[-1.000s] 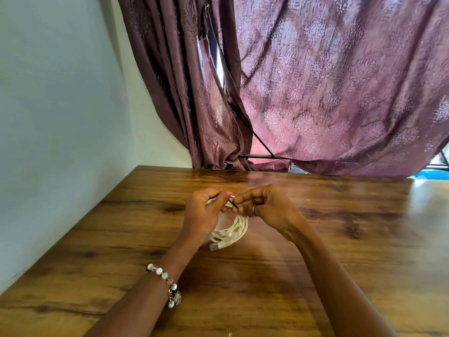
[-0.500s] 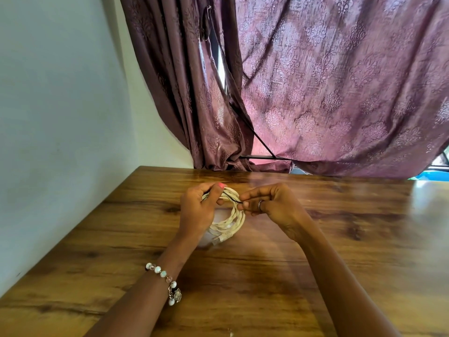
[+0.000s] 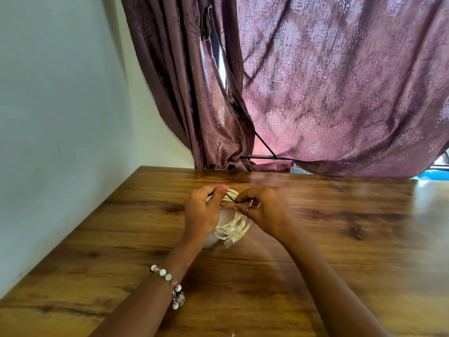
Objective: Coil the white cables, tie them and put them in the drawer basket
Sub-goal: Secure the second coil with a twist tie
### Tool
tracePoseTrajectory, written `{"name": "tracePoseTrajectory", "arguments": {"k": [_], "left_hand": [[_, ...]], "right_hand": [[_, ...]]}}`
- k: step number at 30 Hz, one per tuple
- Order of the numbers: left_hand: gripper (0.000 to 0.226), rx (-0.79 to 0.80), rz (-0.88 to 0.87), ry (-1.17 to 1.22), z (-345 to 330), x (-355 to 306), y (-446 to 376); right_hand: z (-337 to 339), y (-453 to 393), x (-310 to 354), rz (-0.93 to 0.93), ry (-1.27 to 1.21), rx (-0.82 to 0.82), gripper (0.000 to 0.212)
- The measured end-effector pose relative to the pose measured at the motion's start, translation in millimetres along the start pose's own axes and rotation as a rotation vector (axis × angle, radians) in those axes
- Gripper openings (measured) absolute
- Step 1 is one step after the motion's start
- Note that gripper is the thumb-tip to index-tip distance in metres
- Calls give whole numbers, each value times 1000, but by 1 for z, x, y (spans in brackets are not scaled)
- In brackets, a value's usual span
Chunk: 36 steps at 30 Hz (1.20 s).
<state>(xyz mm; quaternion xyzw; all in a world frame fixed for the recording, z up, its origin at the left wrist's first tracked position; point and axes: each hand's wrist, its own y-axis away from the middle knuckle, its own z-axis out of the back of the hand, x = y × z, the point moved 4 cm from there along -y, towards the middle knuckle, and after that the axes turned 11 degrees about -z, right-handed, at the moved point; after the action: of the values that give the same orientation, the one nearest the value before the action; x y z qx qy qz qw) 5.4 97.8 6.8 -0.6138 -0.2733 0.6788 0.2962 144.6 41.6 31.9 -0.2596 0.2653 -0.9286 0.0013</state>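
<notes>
Hands (image 3: 233, 210) round coiled cable (image 3: 230, 227)

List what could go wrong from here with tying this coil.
1. The thin black tie is pinched taut between the left hand and the right hand; if either pinch slips, the wrap may loosen.
2. The coiled white cable hangs below the hands with its plug end sticking out; loops might spring apart before the tie is secured.
3. No drawer basket is in view over the wooden table, so the bundle must be carried.
</notes>
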Motion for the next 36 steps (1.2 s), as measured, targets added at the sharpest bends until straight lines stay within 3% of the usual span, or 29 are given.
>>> {"name": "tracePoseTrajectory", "arguments": {"k": [5,11,14,18,26,32,36], "left_hand": [[14,-13,80,71,-2,1,1],[15,-38,200,108,-4,10,3],[15,-51,210,91,-3,9,3],[13,-64,229,99,-2,9,3],[17,-68,228,78,-2,5,3],[13,-62,220,79,-2,9,3],[15,-109,252,86,0,12,3]], "right_hand": [[1,4,5,96,115,-155,9],[3,5,5,35,98,-195,11],[0,4,3,-27,78,-185,19],[-4,8,7,-65,89,-184,8],[-10,8,6,-80,173,-75,11],[-11,5,1,-158,-25,-144,22],[-18,4,-2,-214,-160,-80,29]]}}
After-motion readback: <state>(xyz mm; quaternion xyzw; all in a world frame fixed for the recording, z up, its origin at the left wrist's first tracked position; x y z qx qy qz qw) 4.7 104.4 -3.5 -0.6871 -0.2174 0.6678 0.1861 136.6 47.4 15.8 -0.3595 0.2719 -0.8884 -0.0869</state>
